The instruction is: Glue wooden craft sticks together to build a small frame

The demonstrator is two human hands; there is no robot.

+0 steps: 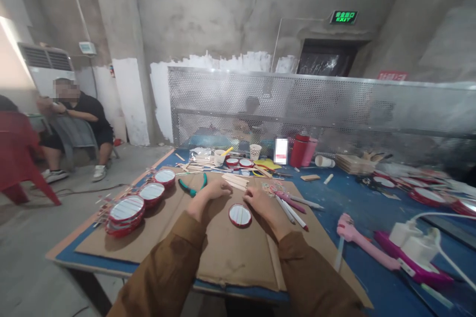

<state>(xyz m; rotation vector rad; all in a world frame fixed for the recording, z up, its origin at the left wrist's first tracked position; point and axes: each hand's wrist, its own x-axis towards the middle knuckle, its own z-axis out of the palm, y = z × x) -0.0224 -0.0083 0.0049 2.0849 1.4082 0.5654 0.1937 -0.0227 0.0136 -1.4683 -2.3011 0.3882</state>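
Note:
My left hand (215, 191) is low over the cardboard, its fingers curled close together beside a small pile of flat wooden sticks (235, 181). My right hand (260, 201) is on the other side of the pile, thumb and fingers pinched. Whatever either hand holds, if anything, is too small to make out. Between my forearms lies a round red-rimmed disc with a pale face (240, 215). Green-handled pliers (192, 186) lie left of my left hand. Several pens (293, 212) and a scatter of small pastel pieces (273, 188) lie right of my right hand.
Stacks of red-rimmed discs (125, 215) line the left table edge. At right are a pink glue gun (366, 243) and a purple power strip (427, 271) with white plugs and cables. Cups and a red bottle (299, 151) stand before a perforated metal screen (316, 104). A person sits far left.

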